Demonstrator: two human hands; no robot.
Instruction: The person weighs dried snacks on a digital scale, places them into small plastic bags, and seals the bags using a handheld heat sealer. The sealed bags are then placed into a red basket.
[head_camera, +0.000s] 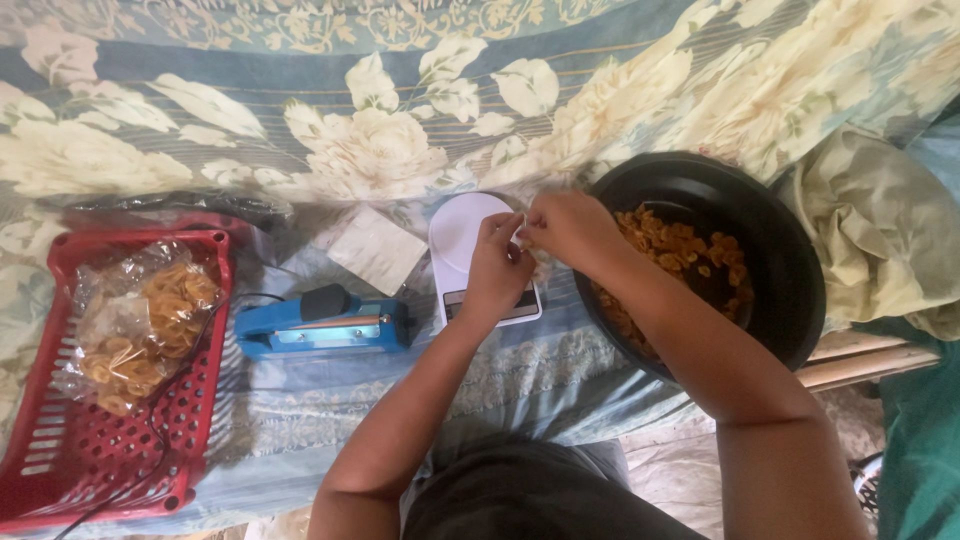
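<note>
1. Over the white kitchen scale (470, 240), both hands meet. The left hand (497, 268) and right hand (570, 228) are pinching a small clear bag (521, 232) between their fingertips, so both grips are closed on it. The bag sits right above the scale's right edge, just beside the rim of the bowl. Can't tell if the bag actually touches the scale or if anything's inside, it's tiny and mostly hidden by fingers.

2. Right next to the hands is a big black bowl (790, 250) with orange-yellow fried snacks (680, 250) piled in it. The right forearm crosses over the bowl's near left rim.

3. Left of the scale there's a blue heat sealer (325, 325) with a black knob, lying flat on the cloth, near the scale but not touching it as far as I can see.

4. Behind the sealer, a small stack of flat clear bags (378, 248) lying just beside the scale.

5. Far left is a red plastic basket (60, 440) with slotted sides, holding a few packed bags of snacks (150, 320), ring-shaped ones. A black cord runs across the basket.

6. Everything sits on a floral bedsheet (380, 130), blue with big cream flowers. A bunched-up pale green cloth (880, 230) is at the right, past the bowl.
</note>
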